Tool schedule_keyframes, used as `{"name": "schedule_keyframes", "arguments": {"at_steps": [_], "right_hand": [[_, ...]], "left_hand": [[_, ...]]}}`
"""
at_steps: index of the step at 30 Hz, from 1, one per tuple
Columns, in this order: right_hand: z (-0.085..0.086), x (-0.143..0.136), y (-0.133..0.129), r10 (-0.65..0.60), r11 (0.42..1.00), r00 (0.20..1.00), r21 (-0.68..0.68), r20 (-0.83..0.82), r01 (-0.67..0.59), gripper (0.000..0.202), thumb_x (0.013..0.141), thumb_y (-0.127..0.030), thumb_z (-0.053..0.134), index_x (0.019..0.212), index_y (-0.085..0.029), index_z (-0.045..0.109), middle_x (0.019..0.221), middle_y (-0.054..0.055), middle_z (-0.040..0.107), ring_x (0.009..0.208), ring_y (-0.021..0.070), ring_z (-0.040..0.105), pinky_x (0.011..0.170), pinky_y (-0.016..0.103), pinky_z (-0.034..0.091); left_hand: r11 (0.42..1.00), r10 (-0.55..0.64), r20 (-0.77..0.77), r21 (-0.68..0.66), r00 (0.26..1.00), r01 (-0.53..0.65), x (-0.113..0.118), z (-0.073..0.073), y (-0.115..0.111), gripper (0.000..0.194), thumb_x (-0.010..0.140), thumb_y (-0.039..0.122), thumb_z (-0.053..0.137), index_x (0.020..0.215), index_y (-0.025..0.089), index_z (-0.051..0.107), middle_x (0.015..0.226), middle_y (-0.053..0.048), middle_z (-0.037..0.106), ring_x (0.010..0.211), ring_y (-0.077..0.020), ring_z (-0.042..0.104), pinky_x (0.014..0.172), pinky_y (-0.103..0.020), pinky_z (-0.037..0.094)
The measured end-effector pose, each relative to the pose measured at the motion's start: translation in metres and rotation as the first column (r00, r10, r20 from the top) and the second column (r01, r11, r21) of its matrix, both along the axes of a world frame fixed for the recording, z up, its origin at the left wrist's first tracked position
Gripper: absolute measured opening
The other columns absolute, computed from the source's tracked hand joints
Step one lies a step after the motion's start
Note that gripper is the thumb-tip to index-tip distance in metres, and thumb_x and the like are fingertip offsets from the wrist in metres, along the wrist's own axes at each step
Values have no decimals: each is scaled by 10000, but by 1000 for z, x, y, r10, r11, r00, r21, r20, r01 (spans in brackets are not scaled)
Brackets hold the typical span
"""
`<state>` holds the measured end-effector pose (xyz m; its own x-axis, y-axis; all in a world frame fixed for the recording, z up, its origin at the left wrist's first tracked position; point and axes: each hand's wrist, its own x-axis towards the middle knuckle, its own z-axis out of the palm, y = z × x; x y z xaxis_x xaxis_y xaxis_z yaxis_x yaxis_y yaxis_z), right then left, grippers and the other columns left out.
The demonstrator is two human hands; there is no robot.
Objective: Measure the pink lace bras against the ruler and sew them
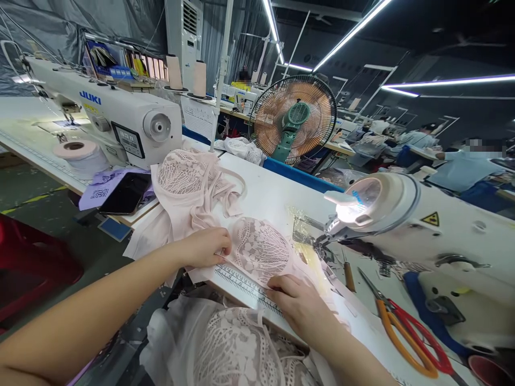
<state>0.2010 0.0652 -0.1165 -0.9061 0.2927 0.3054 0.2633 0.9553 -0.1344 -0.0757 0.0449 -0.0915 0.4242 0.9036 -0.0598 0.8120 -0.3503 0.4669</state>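
Note:
A pale pink lace bra [261, 246] lies on the white sewing table, one cup facing up between my hands. My left hand [207, 246] is closed on its edge at the cup's left side, fingers and thumb pinched together. At the cup's lower right, my right hand [295, 303] pinches the same edge with bent fingers. Just below the edge runs a printed measuring scale [245, 287] along the table front. More pale lace bras [185, 177] are heaped beyond my left hand. Others [237, 348] hang below the table edge, near my lap.
A sewing machine head [442, 220] with a lit lamp stands at right. Orange-and-red-handled scissors [406, 332] and a wooden-handled tool [348, 276] lie under it. At left are a phone [126, 193], a tape roll [78, 155] and another machine [120, 112]. A fan [295, 118] stands behind.

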Motion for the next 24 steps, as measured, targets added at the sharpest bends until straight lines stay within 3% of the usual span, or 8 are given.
{"name": "schedule_keyframes", "arguments": {"at_steps": [9,17,24], "right_hand": [[-1,0,-1,2,1000,1000,29,-18,-2,267,888,-37,365,926,-132,611,886,102,616,747,196,541,618,293,473],[-1,0,-1,-20,1000,999,8,27,20,273,897,-64,371,900,-151,630,907,100,628,767,202,547,636,298,476],[3,-4,-2,-50,998,997,42,54,48,243,854,-53,439,844,-171,652,896,75,632,753,182,550,657,274,468]], "left_hand": [[999,15,-36,-28,999,-16,2,6,-1,117,755,140,660,859,178,624,978,-36,568,844,-167,571,683,-233,421],[1000,18,-67,-5,998,-19,3,10,-2,120,745,131,664,852,180,636,985,-36,585,884,-178,583,723,-241,446],[981,92,-105,181,990,-72,18,14,-33,260,787,91,568,1038,160,585,1105,-112,560,1002,-256,546,836,-365,452]]}}
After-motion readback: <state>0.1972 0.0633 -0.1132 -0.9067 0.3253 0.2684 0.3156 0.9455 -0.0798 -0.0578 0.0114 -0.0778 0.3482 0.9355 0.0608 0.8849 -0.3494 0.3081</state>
